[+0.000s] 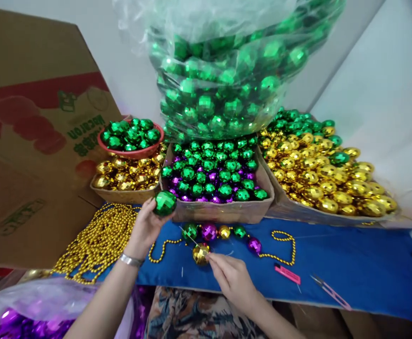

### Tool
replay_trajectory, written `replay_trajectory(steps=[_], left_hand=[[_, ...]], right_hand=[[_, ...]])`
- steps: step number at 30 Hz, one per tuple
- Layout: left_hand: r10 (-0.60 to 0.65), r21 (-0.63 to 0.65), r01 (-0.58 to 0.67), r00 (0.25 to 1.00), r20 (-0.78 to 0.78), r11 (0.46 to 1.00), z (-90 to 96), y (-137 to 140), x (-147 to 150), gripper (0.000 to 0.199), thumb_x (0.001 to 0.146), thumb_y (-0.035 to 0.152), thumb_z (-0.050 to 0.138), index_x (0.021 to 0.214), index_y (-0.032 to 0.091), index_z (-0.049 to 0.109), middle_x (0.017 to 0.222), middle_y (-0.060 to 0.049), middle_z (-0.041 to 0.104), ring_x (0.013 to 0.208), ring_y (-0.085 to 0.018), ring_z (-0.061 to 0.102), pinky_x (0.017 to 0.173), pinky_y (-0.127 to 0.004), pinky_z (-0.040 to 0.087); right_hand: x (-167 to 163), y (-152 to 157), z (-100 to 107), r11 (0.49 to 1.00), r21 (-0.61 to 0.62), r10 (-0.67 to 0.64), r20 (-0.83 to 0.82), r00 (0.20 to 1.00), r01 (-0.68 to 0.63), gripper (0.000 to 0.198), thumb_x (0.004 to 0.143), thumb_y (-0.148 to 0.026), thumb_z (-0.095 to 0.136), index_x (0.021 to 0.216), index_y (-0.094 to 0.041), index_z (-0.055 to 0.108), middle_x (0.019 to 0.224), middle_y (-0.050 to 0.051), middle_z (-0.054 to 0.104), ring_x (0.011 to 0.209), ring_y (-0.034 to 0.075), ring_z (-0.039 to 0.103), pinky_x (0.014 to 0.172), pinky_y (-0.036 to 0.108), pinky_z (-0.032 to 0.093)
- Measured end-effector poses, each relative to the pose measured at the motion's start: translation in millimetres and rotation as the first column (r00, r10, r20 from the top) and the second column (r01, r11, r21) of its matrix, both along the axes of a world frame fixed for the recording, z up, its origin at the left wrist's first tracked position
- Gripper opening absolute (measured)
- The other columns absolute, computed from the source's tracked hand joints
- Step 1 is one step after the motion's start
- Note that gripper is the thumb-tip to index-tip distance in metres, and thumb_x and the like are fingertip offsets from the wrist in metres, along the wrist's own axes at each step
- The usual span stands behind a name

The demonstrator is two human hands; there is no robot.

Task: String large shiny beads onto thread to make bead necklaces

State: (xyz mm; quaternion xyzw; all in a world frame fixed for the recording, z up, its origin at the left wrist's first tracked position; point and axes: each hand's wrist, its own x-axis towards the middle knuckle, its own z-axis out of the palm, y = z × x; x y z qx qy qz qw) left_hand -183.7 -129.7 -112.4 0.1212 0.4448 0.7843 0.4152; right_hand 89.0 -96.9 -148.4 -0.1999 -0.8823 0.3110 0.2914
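Observation:
My left hand (148,226) is raised over the table's front, its fingers wrapped round a large shiny green faceted ball bead (165,203). Lower and to the right, my right hand (229,278) pinches a long thin needle (192,239) that points up and left. Close to those fingertips is a gold faceted bead (199,255); whether the needle passes through it or in front of it I cannot tell. Just beyond lies a strand with green, purple (209,231) and gold beads, with small gold bead chain (287,252) at its ends.
Behind the strand stand a box of green and purple beads (223,212), gold beads (319,176) at right, and a red bowl (131,153) of green ones. Gold chains (96,240) are heaped left. A pink cutter (287,273) and thread snips (333,292) lie on the blue cloth (375,263).

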Motion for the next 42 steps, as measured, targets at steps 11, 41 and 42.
replay_trajectory(steps=[11, 41, 42], left_hand=[[-0.011, 0.03, 0.006, 0.985, 0.171, 1.0, -17.4, -8.7, 70.2, 0.023, 0.075, 0.021, 0.072, 0.096, 0.022, 0.067, 0.103, -0.001, 0.068, 0.099, -0.018, 0.06, 0.095, -0.048, 0.05], [-0.061, -0.005, 0.063, 0.948, -0.313, 0.998, -43.2, -29.9, 119.1, 0.076, 0.062, 0.016, 0.083, 0.13, 0.025, 0.048, 0.123, -0.009, 0.061, 0.109, -0.025, 0.062, 0.091, -0.035, 0.053], [-0.057, -0.007, 0.058, 0.948, -0.312, 0.998, -43.8, -30.3, 119.1, 0.077, 0.062, 0.016, 0.083, 0.129, 0.025, 0.048, 0.124, -0.009, 0.06, 0.11, -0.025, 0.062, 0.092, -0.035, 0.053]], right_hand=[[10.8, -7.8, -11.3, 0.998, 0.04, -0.043, 0.11, 0.993, 0.039, 0.028, 0.099, -0.021, 0.037, 0.103, -0.018, 0.065, 0.084, 0.007, 0.073, 0.076, 0.015, 0.07, 0.072, 0.023, 0.053], [10.3, -6.4, -31.6, 0.988, 0.092, -0.131, 0.104, 0.986, 0.121, 0.025, 0.097, -0.016, 0.037, 0.102, -0.017, 0.062, 0.086, 0.007, 0.072, 0.077, 0.016, 0.069, 0.072, 0.024, 0.051], [10.2, -6.6, -32.0, 0.987, 0.099, -0.133, 0.103, 0.986, 0.123, 0.026, 0.097, -0.015, 0.037, 0.102, -0.017, 0.062, 0.085, 0.007, 0.072, 0.078, 0.017, 0.069, 0.073, 0.025, 0.052]])
